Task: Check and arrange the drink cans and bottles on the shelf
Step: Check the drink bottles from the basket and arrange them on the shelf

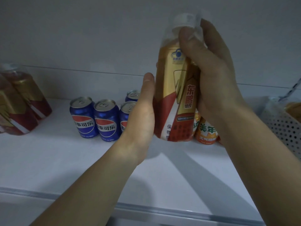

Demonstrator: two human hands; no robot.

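Head view: bottle [175, 88] hides orange cans [206, 132] behind.

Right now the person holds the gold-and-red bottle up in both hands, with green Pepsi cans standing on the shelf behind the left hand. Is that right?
Not quite: the Pepsi cans are blue, not green, as the head view shows. The rest holds: the gold-and-red bottle is up between the left hand and right hand, above the shelf.

I note the left hand [143, 111] covers two blue Pepsi cans [128, 111]; the gold-and-red bottles [21, 101] and perforated basket [283, 126] are cropped by frame edges; the orange can [206, 132] is partly hidden.
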